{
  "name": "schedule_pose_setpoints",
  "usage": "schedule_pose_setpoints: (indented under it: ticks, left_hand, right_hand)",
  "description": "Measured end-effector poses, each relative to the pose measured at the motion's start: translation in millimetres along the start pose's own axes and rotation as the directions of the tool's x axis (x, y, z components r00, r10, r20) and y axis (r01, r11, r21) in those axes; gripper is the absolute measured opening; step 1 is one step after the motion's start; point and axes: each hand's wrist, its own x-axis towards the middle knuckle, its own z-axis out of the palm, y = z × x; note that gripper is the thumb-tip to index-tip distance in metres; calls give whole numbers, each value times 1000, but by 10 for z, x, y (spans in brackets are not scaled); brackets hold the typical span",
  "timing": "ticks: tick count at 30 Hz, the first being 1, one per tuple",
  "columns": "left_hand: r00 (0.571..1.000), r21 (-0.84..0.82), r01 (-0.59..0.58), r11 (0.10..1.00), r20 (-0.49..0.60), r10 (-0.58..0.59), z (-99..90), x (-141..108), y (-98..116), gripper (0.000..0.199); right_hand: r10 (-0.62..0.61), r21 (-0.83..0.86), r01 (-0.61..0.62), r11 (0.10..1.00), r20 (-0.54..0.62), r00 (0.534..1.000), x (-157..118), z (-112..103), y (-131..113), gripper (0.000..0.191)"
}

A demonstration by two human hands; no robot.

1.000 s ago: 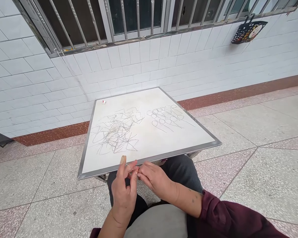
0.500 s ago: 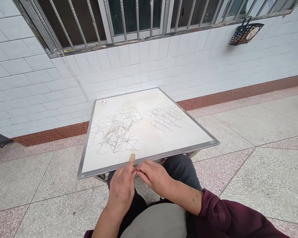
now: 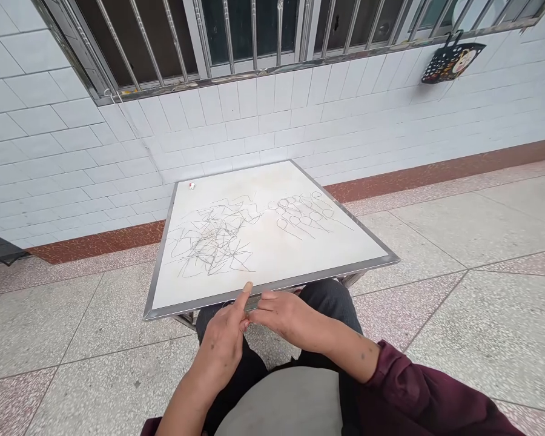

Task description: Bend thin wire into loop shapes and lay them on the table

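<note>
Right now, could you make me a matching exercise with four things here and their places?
1. Patterned bag
2. Tangled strands
3. Looped strands
4. Small red-and-white item

A. Spread over the tabletop's left half
B. By its far left corner
C. Hanging against the tiled wall
D. Grouped on its right half

1-C, 2-A, 3-D, 4-B

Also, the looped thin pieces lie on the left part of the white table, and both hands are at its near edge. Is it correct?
No, the head view shows the looped thin pieces on the right part of the white table. The left hand and right hand are at its near edge.
</note>
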Motion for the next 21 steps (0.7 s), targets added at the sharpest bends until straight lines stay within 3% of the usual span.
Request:
schedule_pose_setpoints:
  ticks: [5,12,17,21]
  left_hand:
    - [995,-3,92,996,42,-92,-93,-55,-30,59]
    - [982,57,47,997,178,-57,-271,-107,22,61]
    - [983,51,51,997,171,-59,-223,-93,-7,61]
    - [988,86,52,995,140,-64,-217,-125,-140,59]
  right_hand:
    - [19,-30,-18,999,23,1000,-51,-18,8,24]
    - [4,8,-4,1000,-8,1000,-158,-26,48,28]
    - [34,-13,-34,999,60,998,-229,10,79,28]
    - [84,-24,-83,996,46,995,-403,53,233,26]
